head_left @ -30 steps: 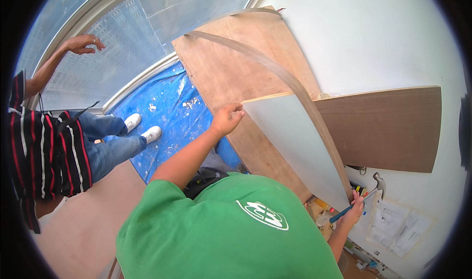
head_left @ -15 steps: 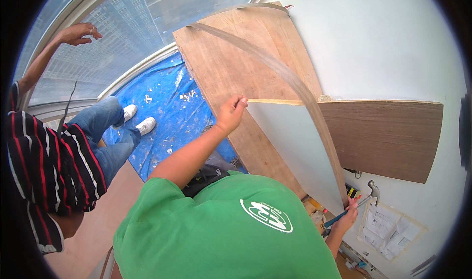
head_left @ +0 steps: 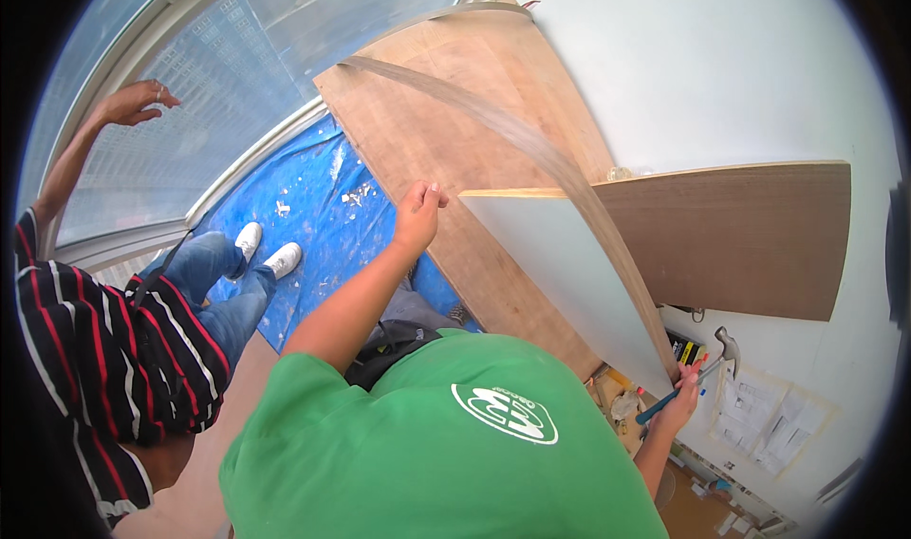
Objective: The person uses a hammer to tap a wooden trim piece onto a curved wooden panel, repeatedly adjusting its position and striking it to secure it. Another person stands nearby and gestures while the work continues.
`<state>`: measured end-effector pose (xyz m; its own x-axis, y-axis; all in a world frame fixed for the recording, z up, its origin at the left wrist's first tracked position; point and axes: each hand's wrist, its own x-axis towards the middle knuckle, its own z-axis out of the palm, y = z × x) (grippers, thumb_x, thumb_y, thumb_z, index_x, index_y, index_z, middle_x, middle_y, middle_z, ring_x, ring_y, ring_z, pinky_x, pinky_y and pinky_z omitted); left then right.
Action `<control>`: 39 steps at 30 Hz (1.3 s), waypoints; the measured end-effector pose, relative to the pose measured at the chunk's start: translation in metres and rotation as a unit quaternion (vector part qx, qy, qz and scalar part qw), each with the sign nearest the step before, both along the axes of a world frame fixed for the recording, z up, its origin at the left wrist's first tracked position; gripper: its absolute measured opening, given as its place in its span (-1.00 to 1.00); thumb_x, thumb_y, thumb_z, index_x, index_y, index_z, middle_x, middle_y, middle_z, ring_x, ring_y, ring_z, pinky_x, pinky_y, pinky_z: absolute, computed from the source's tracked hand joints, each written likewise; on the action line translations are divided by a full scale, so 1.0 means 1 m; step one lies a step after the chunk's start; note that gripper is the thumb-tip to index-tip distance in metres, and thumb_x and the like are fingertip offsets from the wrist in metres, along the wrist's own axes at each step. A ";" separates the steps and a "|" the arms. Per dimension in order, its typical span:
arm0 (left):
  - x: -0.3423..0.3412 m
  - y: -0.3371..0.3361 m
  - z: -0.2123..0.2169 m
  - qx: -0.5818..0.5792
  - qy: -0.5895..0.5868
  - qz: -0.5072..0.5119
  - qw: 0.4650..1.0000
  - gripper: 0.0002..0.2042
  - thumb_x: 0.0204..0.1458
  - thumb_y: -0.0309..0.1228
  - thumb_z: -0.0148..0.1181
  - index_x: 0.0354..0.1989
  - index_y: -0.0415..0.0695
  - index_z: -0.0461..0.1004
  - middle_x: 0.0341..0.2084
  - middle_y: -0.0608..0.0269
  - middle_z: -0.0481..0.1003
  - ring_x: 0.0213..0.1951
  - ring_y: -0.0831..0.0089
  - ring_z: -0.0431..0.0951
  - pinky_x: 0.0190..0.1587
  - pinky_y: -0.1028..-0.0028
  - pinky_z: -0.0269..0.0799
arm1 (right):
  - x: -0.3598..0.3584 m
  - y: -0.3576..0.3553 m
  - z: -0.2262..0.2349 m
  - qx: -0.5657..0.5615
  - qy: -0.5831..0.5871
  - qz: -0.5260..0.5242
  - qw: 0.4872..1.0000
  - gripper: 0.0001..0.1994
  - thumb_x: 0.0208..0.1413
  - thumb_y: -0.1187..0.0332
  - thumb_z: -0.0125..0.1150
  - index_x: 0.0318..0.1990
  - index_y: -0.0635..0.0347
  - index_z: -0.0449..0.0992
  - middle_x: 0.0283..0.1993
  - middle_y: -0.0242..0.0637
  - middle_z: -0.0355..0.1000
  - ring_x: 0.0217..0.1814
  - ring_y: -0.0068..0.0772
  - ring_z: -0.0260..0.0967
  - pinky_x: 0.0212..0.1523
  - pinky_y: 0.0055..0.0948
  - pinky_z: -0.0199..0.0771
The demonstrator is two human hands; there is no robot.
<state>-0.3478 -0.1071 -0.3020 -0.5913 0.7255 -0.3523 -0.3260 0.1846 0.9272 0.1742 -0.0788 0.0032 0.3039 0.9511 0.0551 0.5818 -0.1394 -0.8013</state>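
Observation:
My right hand (head_left: 672,408) is wrapped round a claw hammer (head_left: 728,343) with a teal handle, its fingers beside the lower end of a white-faced panel (head_left: 555,264). A long wood-coloured edging strip (head_left: 484,112) runs along that panel's edge and arches away over a large plywood board (head_left: 446,150). The panel stands on edge across the board. My left hand (head_left: 418,218) is held closed just left of the panel's near-left corner, apart from it. Whether anything small is inside its fingers is hidden.
A person in a striped shirt (head_left: 123,340) stands at the left by the window (head_left: 209,93), one arm raised. Blue sheeting (head_left: 323,226) with debris covers the floor. A dark brown panel (head_left: 731,240) leans by the white wall (head_left: 702,55). Papers (head_left: 773,411) are taped up at right.
My left hand has come away from the panel's corner, moving left. The hammer and right hand have shifted slightly up. The person's raised hand has moved a little lower and left.

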 end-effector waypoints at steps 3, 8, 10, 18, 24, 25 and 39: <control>0.002 0.002 -0.002 0.028 -0.027 0.014 0.999 -0.86 0.34 -0.42 0.12 -0.12 -0.24 0.49 -0.25 0.20 0.61 -0.20 0.47 0.59 -0.02 0.45 0.50 | 0.002 0.000 -0.002 -0.006 0.012 -0.002 1.000 -0.53 0.50 0.02 -0.02 -0.23 0.33 0.42 0.11 -0.08 0.54 0.29 -0.30 0.32 0.36 -0.29 0.16; 0.005 0.005 0.008 0.053 -0.006 0.006 0.999 -0.84 0.27 -0.44 0.21 -0.06 -0.24 0.53 -0.31 0.28 0.60 -0.22 0.57 0.57 -0.10 0.50 0.50 | 0.005 -0.001 -0.007 0.012 0.022 -0.011 1.000 -0.54 0.51 0.02 -0.03 -0.36 0.22 0.30 0.20 0.05 0.53 0.52 -0.17 0.17 0.48 -0.21 0.00; 0.005 0.004 0.022 0.042 0.004 -0.010 0.999 -0.84 0.27 -0.45 0.21 -0.07 -0.24 0.54 -0.30 0.27 0.61 -0.22 0.54 0.58 -0.09 0.46 0.51 | 0.006 -0.002 -0.010 0.027 0.002 -0.010 1.000 -0.54 0.50 0.00 -0.02 -0.35 0.21 0.31 0.16 0.07 0.54 0.41 -0.20 0.27 0.44 -0.24 0.08; 0.019 0.007 0.132 0.193 0.269 -0.016 0.944 -0.88 0.15 -0.49 0.36 -0.18 -0.23 0.62 -0.24 0.10 0.61 -0.14 0.32 0.62 -0.05 0.41 0.49 | 0.006 -0.005 -0.013 0.014 0.001 -0.027 1.000 -0.55 0.50 0.02 -0.02 -0.34 0.25 0.34 0.20 0.02 0.53 0.49 -0.20 0.20 0.42 -0.28 0.05; 0.029 0.021 0.185 0.249 0.317 0.010 0.915 -0.85 0.10 -0.47 0.42 -0.19 -0.21 0.66 -0.24 0.12 0.62 -0.16 0.23 0.62 -0.07 0.35 0.50 | 0.003 -0.011 -0.014 0.014 -0.001 -0.036 0.999 -0.55 0.50 0.04 -0.02 -0.30 0.28 0.39 0.19 -0.01 0.54 0.46 -0.22 0.23 0.39 -0.30 0.08; 0.027 0.023 0.187 0.254 0.335 0.010 0.907 -0.86 0.09 -0.47 0.42 -0.20 -0.20 0.66 -0.24 0.13 0.63 -0.17 0.20 0.62 -0.08 0.34 0.50 | 0.005 -0.012 -0.015 0.022 -0.010 -0.025 0.999 -0.56 0.50 0.04 -0.02 -0.31 0.27 0.38 0.19 -0.01 0.55 0.46 -0.22 0.24 0.40 -0.29 0.08; 0.020 0.023 0.175 0.245 0.102 -0.136 0.954 -0.80 0.28 -0.37 0.31 -0.12 -0.28 0.63 -0.20 0.22 0.66 -0.09 0.51 0.59 0.02 0.47 0.48 | 0.029 -0.023 -0.023 0.012 0.001 -0.037 0.999 -0.59 0.51 0.07 -0.02 -0.12 0.33 0.49 0.15 -0.13 0.56 0.11 -0.43 0.30 0.24 -0.40 0.19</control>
<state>-0.3274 -0.0840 -0.1266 -0.3775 0.9099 0.1719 -0.1305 -0.2360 0.9629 0.2029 -0.1016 -0.0203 0.3739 0.9243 0.0768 0.5694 -0.1635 -0.8056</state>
